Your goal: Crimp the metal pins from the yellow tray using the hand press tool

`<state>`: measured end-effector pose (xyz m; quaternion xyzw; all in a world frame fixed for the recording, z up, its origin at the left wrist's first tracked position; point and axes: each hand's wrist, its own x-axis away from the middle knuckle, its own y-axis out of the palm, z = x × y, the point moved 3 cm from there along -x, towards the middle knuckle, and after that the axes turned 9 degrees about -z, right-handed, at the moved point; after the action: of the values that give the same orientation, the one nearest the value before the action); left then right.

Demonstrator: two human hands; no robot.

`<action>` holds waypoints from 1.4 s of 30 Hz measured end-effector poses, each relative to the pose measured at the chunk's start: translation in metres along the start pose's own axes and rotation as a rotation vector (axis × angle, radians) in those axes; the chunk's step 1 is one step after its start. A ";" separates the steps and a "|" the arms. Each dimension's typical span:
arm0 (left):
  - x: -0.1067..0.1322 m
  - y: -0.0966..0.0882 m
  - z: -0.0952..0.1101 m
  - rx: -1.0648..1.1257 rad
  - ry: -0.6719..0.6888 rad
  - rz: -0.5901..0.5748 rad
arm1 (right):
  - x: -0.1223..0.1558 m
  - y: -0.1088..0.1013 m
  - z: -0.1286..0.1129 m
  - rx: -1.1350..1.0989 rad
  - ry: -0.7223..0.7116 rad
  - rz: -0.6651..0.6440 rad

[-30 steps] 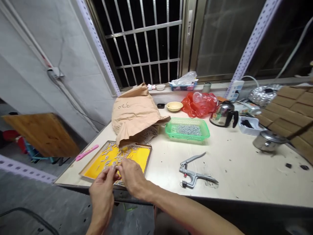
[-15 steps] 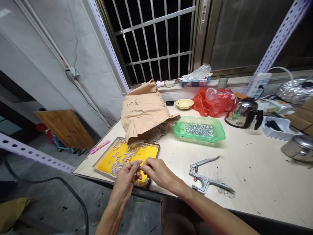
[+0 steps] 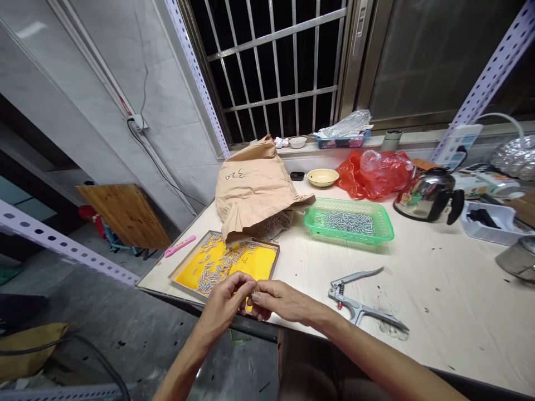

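My left hand [image 3: 228,298] and my right hand [image 3: 278,299] meet fingertip to fingertip above the near edge of a shallow tray [image 3: 273,266] with a yellow bottom. Both are closed in a pinch. Something small and shiny shows between the fingertips, too small to name. Inside the tray lie many small silvery metal pins [image 3: 209,277], loosely scattered. A green plastic basket [image 3: 349,240] behind and to the right holds more small metal pieces [image 3: 351,221]. Right of my hands, a grey hand plier-like tool [image 3: 358,309] with a spring lies on the table, its handles apart.
A large brown paper bag [image 3: 254,186] slumps over the tray's far edge. A pink cutter [image 3: 179,246] lies left of the tray. Farther back are a cream bowl [image 3: 322,177], a red plastic bag [image 3: 374,175] and a metal kettle [image 3: 426,195]. The table's front edge runs below my hands.
My hands have come closer together and lower, nearer the tray's front edge, still pinching. The view has shifted slightly, so the table's things appear farther right.
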<state>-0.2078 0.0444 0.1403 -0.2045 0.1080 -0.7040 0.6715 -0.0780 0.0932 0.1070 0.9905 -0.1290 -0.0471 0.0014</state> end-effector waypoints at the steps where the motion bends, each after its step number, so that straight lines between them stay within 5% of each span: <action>1: 0.000 -0.001 0.001 -0.045 0.020 -0.010 | 0.001 0.001 -0.002 -0.023 -0.010 0.001; 8: 0.007 0.002 -0.004 -0.606 0.134 -0.101 | 0.017 0.002 -0.012 0.559 0.020 0.152; 11: 0.010 0.007 -0.010 -0.670 0.103 -0.035 | 0.018 -0.001 -0.003 0.810 0.031 0.263; 16: 0.011 0.003 -0.009 -0.528 0.017 0.168 | -0.003 -0.014 0.002 0.912 0.105 0.466; 20: 0.011 -0.005 -0.010 -0.382 -0.049 0.208 | -0.030 -0.020 -0.008 0.968 0.131 0.408; 25: 0.010 -0.007 -0.018 -0.066 -0.116 0.232 | -0.021 -0.004 -0.016 0.822 -0.164 0.363; 31: -0.002 0.047 -0.019 0.194 -0.113 0.136 | 0.041 0.009 -0.003 0.779 -0.146 0.591; 37: -0.019 0.123 -0.013 0.525 -0.098 0.138 | 0.094 -0.002 0.014 1.064 -0.049 0.931; 42: -0.024 0.165 0.001 0.912 -0.209 0.016 | 0.128 -0.010 0.030 1.248 -0.021 1.060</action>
<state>-0.0581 0.0560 0.0671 0.0426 -0.2791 -0.6500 0.7055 0.0452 0.0699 0.0653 0.6161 -0.5826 0.0311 -0.5292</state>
